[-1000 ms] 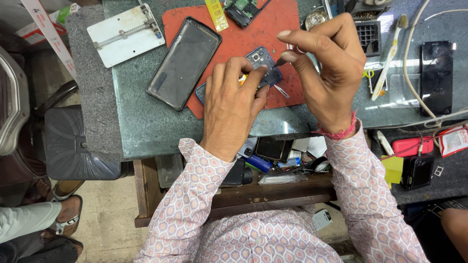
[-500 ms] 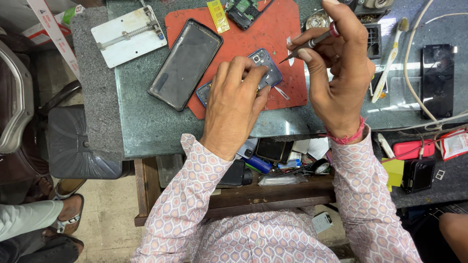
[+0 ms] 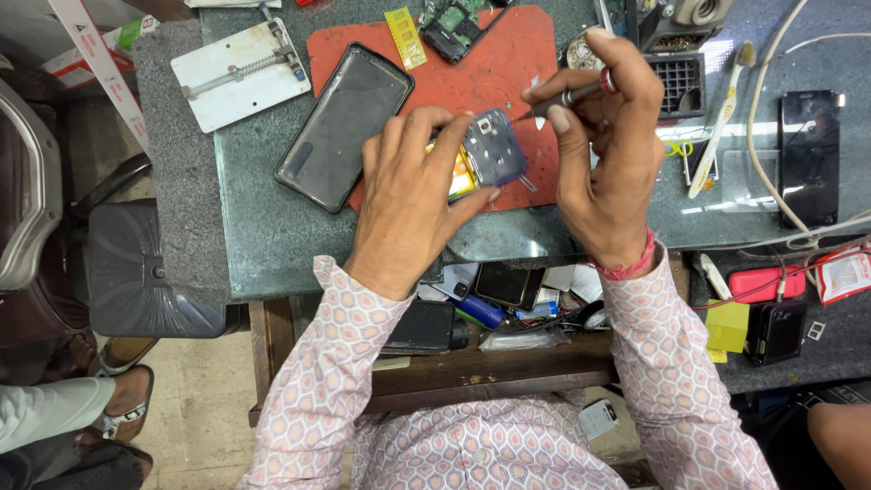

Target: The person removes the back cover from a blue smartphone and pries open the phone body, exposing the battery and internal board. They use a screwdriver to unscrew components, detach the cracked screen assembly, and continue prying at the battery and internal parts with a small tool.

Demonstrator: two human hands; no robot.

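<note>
Here, at centre frame, our left hand (image 3: 413, 204) closes its grip on an opened phone (image 3: 485, 154) over the red mat (image 3: 508, 63). Our right hand (image 3: 608, 154) pinches a screwdriver (image 3: 567, 97), tip just beside the phone's upper edge. The back cover (image 3: 345, 127) lies off at left, so opening looks done; inner work remains.
</note>
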